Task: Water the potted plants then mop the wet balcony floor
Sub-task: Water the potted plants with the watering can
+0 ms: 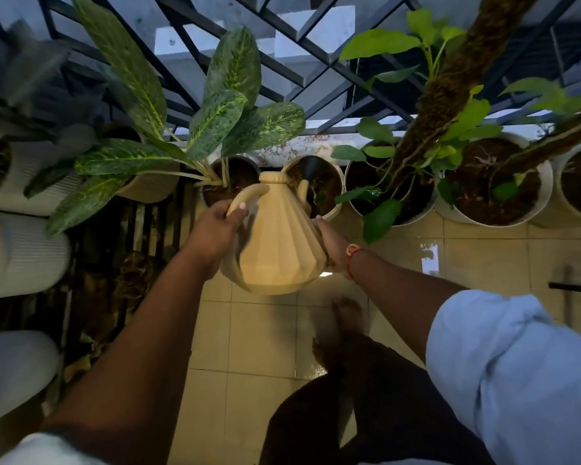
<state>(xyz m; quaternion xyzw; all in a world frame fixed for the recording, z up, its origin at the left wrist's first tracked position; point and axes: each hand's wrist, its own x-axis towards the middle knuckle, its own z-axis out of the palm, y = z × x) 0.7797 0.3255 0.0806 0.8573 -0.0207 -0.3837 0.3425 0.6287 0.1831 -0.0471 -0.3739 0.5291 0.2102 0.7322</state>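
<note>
A beige faceted watering can (277,239) hangs over the tiled floor, its spout with a dark rose (311,169) tipped over a white pot (332,213) of dark soil. My left hand (215,226) grips the can's curved handle. My right hand (331,239) rests flat against the can's right side, fingers mostly hidden behind it. Left of that pot stands a pot with a large speckled-leaf plant (222,105). To the right, pots (537,199) hold climbers on mossy poles (450,82).
The tiled balcony floor (483,256) shines wet with reflections. A black metal grille (316,52) closes the far side. White ribbed pots (24,250) on a dark stand line the left. My bare foot (348,317) stands below the can. A dark bar (571,285) sits at right.
</note>
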